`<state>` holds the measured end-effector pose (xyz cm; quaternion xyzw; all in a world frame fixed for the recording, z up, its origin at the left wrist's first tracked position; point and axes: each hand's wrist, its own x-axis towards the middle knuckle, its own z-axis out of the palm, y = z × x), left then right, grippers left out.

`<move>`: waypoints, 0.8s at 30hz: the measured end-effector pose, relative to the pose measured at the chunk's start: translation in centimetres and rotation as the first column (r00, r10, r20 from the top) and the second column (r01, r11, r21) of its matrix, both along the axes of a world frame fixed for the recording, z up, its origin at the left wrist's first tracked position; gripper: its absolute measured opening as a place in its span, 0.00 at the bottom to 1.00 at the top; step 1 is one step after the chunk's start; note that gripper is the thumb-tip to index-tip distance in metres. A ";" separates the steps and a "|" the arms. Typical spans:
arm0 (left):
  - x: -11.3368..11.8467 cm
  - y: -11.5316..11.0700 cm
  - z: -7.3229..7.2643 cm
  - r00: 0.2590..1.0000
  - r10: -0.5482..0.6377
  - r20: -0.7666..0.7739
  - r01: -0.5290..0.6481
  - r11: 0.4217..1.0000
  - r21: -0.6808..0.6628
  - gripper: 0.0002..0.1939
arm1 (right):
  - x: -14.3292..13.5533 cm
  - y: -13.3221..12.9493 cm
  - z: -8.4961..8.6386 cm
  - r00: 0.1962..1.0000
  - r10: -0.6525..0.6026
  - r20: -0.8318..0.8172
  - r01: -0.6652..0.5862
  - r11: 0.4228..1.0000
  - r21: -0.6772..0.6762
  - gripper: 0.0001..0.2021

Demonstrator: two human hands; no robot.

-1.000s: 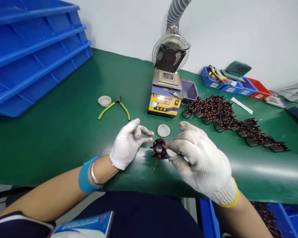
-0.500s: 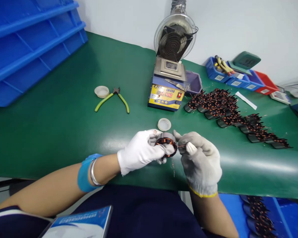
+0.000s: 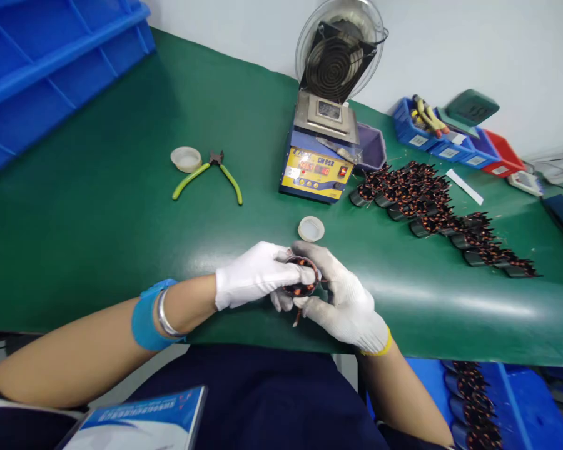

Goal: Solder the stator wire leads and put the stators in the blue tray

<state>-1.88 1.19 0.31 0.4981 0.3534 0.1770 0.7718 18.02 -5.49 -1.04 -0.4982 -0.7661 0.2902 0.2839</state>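
The head view shows the table [image 3: 98, 231], green, across most of the scene. The blue rack [image 3: 51, 69] stands at its far left. Below the table's near edge, at the right, the blue crate [image 3: 530, 406] holds a row of cores [image 3: 473, 406]. The machine [image 3: 314, 175], with a lit display and a fan [image 3: 336, 67] above it, stands beyond the hands. The other cores [image 3: 417, 200] lie in a slanting group to its right. Behind them are blue bins [image 3: 417, 134] and a red bin [image 3: 504, 156]; the purple bin [image 3: 370, 147] is just beside the machine.

The left hand [image 3: 258, 275] and right hand [image 3: 344, 300], both gloved, meet around the core [image 3: 303, 289] near the table's front edge. The left grip is closed on its left side, thumb across it; the right grip is closed on its right side.

The pliers [image 3: 216, 159] lie with handles spread. The white strip [image 3: 464, 186] lies beside the other cores. One dish [image 3: 186, 159] is beside the pliers, while the near dish [image 3: 311, 229] is just beyond the hands. A short wire [image 3: 297, 319] hangs below the core.
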 end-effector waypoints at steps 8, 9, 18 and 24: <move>-0.3 -0.9 0.1 0.982 0.061 -0.179 -0.002 0.950 0.313 0.05 | 0.6 -0.5 -1.1 0.976 -0.186 0.112 0.109 0.867 0.487 0.26; -0.8 -0.7 0.2 0.983 0.020 -0.183 0.024 0.971 0.237 0.06 | 1.0 -0.5 -1.1 0.970 -0.207 0.126 0.116 0.854 0.507 0.26; -1.5 1.5 0.0 0.944 0.326 0.056 -0.325 0.881 0.343 0.15 | 1.5 -0.4 -0.6 0.956 -0.256 0.140 0.142 0.826 0.545 0.26; -0.7 -0.1 -0.2 0.987 0.160 -0.033 -0.135 0.911 0.390 0.14 | 1.2 -0.4 -0.8 0.956 -0.263 0.127 0.159 0.833 0.530 0.26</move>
